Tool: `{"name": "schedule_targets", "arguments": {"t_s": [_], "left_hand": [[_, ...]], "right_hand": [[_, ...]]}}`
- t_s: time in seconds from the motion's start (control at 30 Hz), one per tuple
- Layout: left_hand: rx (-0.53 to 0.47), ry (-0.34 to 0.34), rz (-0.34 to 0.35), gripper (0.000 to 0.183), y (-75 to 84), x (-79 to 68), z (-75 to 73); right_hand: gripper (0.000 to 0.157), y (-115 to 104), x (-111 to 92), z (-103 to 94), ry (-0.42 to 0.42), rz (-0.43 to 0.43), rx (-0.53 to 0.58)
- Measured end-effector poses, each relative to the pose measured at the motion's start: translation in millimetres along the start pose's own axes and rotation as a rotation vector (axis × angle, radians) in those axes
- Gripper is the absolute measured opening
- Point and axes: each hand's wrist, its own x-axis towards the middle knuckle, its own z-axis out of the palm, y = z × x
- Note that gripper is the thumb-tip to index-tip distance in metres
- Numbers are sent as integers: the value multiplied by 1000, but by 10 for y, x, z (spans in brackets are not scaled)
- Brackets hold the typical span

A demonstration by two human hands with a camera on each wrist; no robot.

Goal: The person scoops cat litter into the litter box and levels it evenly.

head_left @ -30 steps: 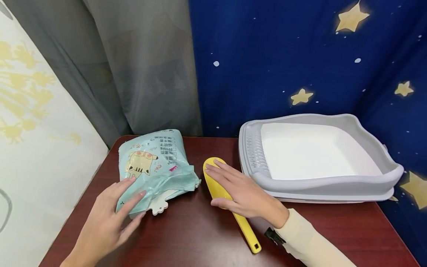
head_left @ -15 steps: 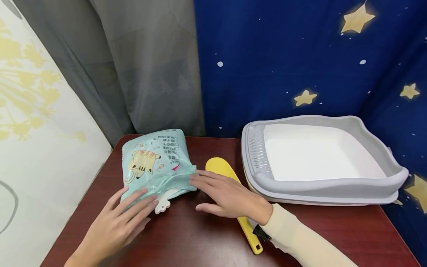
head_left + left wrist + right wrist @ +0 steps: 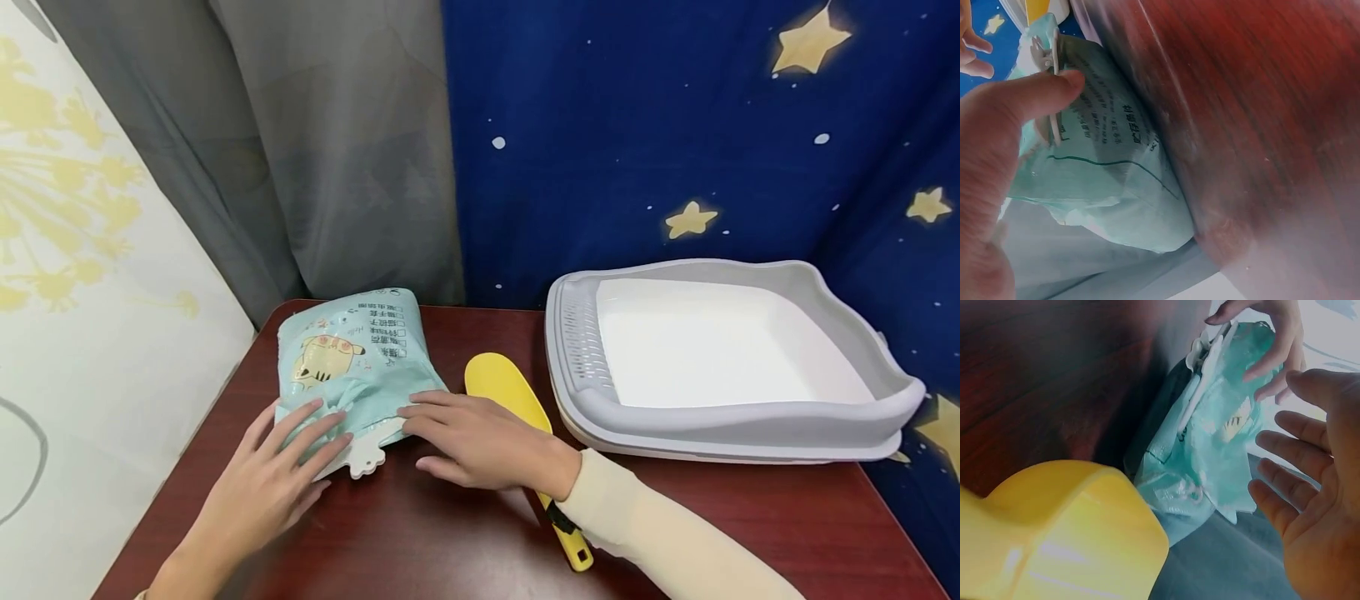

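Observation:
A light teal plastic bag (image 3: 352, 333) with a printed cartoon cat lies on the table at left, its mouth folded toward me. A white sealing clip (image 3: 366, 454) with a scalloped end runs along the fold. My left hand (image 3: 273, 475) has its fingers spread over the bag's near left corner; in the left wrist view the thumb (image 3: 1054, 94) overlaps the clip. At the bag's near right corner my right hand (image 3: 480, 442) reaches in, fingers fairly straight and fingertips right at the plastic. Beneath the right forearm lies a yellow scoop (image 3: 506, 387), its handle partly hidden by the wrist.
A grey-rimmed litter box (image 3: 750, 421) with a white inside stands at the right on the dark red wooden table (image 3: 435, 550). Behind the table hang a grey curtain (image 3: 360, 167) and a blue star-patterned curtain (image 3: 585, 167). A white patterned wall (image 3: 112, 350) is at left.
My right hand has moved left from over the yellow scoop to the bag's right corner. The left hand has shifted slightly right, and the bag's folded flap now lies spread further over the print.

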Motion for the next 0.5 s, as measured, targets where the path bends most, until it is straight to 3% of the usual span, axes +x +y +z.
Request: {"name": "schedule_targets", "arguments": {"t_s": [0.17,0.3,0.5], "left_hand": [[1,-7,-10,59,-47,-12,28],[-10,-32,-13,43,-97,-40,37],[0,-36,4,82,-162,-82,56]], "right_hand": [[42,-17,117,33,-45,4,-47],[41,-31,197,99,-63,-7,-62],[43,-73,275,247,-24,-48,-135]]}}
